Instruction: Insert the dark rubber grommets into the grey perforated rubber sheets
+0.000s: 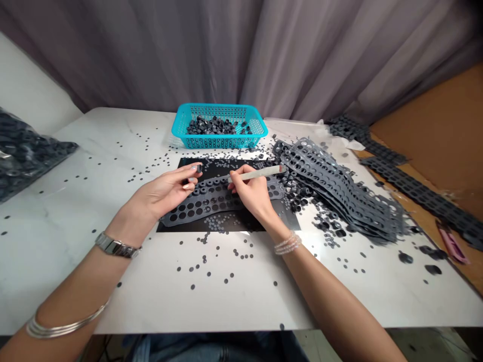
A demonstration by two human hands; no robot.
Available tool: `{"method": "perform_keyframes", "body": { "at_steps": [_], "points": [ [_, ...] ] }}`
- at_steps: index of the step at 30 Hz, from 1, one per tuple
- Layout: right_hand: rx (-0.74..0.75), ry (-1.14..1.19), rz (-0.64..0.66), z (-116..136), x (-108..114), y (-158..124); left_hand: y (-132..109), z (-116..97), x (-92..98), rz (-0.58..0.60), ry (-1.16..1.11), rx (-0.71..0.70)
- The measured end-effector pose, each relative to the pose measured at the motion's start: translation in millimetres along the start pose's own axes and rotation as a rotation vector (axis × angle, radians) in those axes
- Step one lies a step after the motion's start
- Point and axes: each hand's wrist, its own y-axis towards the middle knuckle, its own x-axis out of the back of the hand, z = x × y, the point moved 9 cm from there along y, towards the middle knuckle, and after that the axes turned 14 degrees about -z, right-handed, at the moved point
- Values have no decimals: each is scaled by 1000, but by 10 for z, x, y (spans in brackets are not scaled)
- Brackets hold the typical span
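A grey rubber sheet (211,201) full of round holes and small rings lies on a black mat (241,221) in the middle of the white table. My left hand (169,188) rests on the sheet's left part and pinches a small dark ring (198,168) between thumb and fingertips. My right hand (251,193) is closed around a thin pale stick (258,174), whose tip points down at the sheet near its middle.
A turquoise basket (220,126) with several dark rings stands behind the mat. A stack of emptied grey sheets (339,188) lies to the right, more strips (407,181) on the brown surface, a pink cutter (451,244) beside them. A bag of rings (22,153) sits far left. Punched dots litter the table.
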Motion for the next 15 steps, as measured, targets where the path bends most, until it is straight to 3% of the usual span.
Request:
{"method": "perform_keyframes", "body": {
  "at_steps": [5,11,13,15],
  "points": [
    [-16,13,19,-16,34,9,-77,62,-38,-44,-58,88],
    [-19,11,-19,-112,53,115,-80,116,-82,-15,-129,135],
    [39,7,-43,40,137,119,-70,127,-92,-13,-154,146],
    [221,-28,-95,406,313,3,-48,140,-87,-22,-188,160]
  ]
}}
